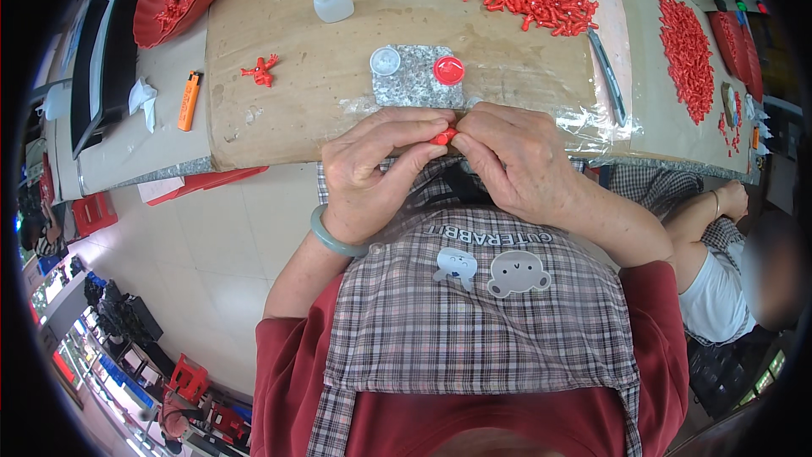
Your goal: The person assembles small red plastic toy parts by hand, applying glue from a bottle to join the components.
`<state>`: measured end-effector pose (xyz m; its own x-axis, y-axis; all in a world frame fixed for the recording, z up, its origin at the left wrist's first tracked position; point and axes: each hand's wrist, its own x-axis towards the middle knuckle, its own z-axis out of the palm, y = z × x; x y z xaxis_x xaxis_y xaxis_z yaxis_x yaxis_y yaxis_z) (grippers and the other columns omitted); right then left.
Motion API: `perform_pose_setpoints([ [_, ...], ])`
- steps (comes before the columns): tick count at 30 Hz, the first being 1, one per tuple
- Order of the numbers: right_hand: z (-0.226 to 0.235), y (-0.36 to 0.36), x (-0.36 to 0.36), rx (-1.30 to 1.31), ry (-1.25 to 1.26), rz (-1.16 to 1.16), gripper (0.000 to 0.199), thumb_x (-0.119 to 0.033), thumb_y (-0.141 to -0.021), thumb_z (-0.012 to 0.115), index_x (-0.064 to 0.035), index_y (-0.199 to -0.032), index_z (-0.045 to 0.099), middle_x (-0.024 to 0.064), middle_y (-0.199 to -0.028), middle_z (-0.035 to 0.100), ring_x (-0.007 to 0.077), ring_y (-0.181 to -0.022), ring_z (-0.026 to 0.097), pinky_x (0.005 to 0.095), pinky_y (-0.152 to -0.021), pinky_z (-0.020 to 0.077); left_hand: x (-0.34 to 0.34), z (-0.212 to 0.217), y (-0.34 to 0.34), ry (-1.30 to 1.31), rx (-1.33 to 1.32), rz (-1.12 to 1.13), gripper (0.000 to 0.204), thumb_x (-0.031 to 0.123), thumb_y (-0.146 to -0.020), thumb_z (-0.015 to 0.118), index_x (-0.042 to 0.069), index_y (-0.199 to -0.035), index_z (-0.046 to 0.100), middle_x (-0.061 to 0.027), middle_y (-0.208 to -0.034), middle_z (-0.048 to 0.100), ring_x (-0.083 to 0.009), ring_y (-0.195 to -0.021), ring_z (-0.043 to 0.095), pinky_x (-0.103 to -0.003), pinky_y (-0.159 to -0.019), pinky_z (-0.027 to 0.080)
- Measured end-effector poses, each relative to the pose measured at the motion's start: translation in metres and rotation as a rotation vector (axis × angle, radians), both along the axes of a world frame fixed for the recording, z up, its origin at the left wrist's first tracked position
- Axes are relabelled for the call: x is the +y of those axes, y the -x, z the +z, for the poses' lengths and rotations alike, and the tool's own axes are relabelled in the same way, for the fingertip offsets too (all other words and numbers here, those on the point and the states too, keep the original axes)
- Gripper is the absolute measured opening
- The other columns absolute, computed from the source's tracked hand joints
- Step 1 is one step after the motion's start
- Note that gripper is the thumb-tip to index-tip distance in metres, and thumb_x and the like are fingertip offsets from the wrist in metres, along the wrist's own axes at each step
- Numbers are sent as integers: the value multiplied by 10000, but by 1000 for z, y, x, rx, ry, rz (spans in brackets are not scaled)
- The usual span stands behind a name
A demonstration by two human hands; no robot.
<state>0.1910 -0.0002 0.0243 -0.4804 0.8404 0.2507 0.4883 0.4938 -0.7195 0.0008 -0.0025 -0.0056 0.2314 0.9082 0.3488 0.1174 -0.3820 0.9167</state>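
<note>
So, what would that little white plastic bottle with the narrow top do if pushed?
The white bottle probably feels light, since it looks plastic; how full it is, I can't tell. It seems upright, so pushing its narrow top might tip it over. Its smooth-looking sides might slip.

our left hand (pixel 365 156) and right hand (pixel 526 154) face each other, fingertips (pixel 439 125) close together, both in a pinch, the left thumb (pixel 414 160) opposing its index finger (pixel 413 132). our right fingers (pixel 501 116) curl inward. behind the hands, our left forearm (pixel 300 279) and right forearm (pixel 624 224) angle outward.
</note>
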Motion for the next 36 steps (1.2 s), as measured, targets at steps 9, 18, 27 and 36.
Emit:
perform_pose_setpoints([
  [9,-1,0,3,12,46,1,169,-94,-886,595,4,-765,531,135,-691,558,315,-624,584,400,-534,461,0,-2,-1,34,-4,21,189,-45,-729,739,-18,-911,696,-141,-938,717,-229,-846,702,-294,-725,571],
  [18,7,-9,15,38,315,46,226,-177,-924,561,-11,-771,572,137,-616,556,320,-572,562,401,-537,440,4,9,2,231,-72,-61,218,-51,-751,725,-30,-967,698,-108,-909,682,-185,-848,684,-266,-750,568],
  [27,19,-14,23,93,750,101,344,-287,-967,512,-14,-788,619,69,-610,574,163,-577,558,321,-563,429,3,7,7,643,-478,-239,252,-47,-815,698,-77,-1059,643,-114,-979,663,-183,-923,666,-289,-827,562],
  [36,18,-17,18,184,347,14,172,-146,-905,606,-34,-1034,625,71,-794,626,166,-668,617,281,-610,487,4,4,10,894,-715,-312,266,40,-871,663,-57,-1116,626,-149,-987,685,-224,-880,686,-299,-785,554],
])
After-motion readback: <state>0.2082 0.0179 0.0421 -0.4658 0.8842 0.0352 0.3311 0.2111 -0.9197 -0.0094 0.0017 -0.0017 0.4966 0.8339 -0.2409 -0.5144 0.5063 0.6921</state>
